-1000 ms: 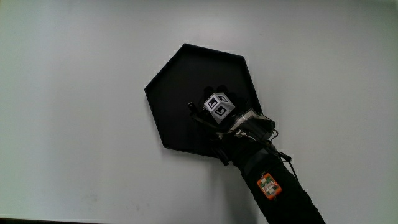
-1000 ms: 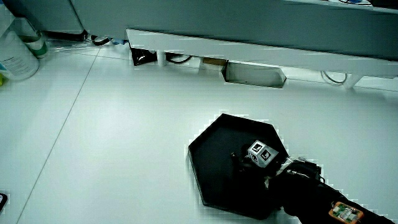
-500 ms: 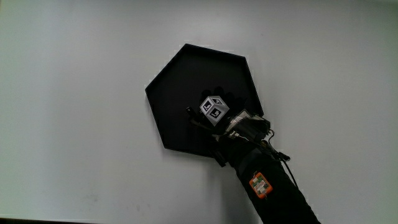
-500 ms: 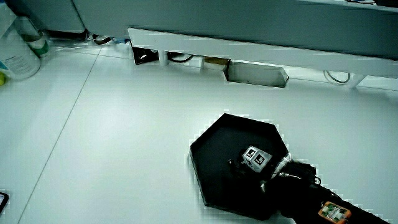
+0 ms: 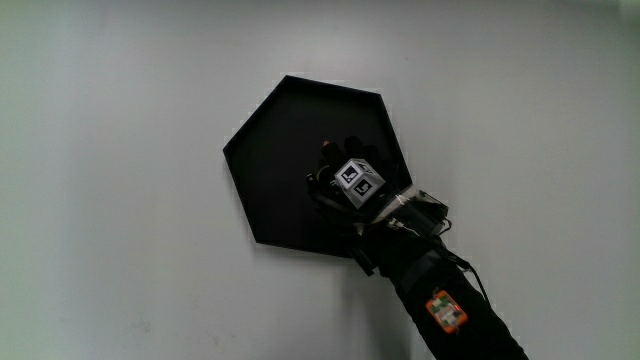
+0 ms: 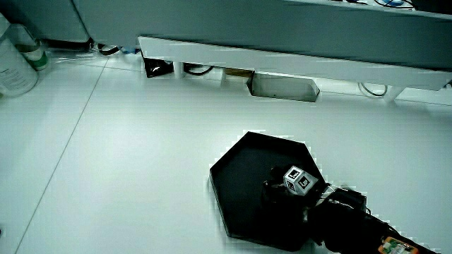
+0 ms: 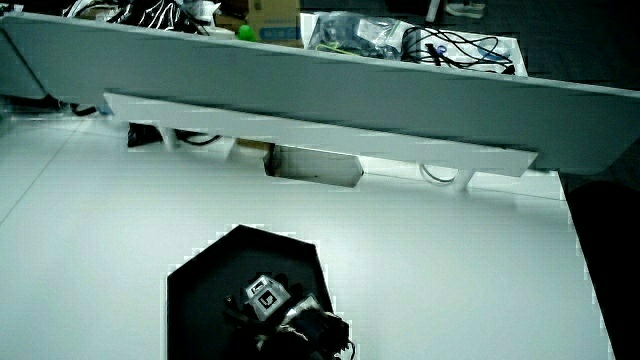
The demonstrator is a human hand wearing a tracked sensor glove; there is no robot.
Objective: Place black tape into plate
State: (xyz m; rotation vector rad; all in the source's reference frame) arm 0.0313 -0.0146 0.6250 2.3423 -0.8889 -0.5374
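Observation:
A black hexagonal plate (image 5: 270, 150) lies on the white table, seen in the main view and in both side views (image 6: 240, 176) (image 7: 205, 290). The gloved hand (image 5: 345, 180) hangs low over the part of the plate nearest the person, with its forearm (image 5: 440, 305) crossing the rim. The patterned cube (image 5: 358, 180) on its back faces up. In both side views the hand (image 6: 286, 190) (image 7: 262, 300) sits inside the plate's outline. I cannot make out the black tape against the black glove and plate.
A low pale partition (image 6: 282, 56) (image 7: 300, 110) closes the table's edge farthest from the person. A white bottle (image 6: 14, 63) stands at the table's edge near the partition. Boxes and cables (image 7: 400, 35) lie farther off than the partition.
The hand stays over the plate. It dipped slightly, then drew a little toward the rim that the forearm crosses. The plate has not moved.

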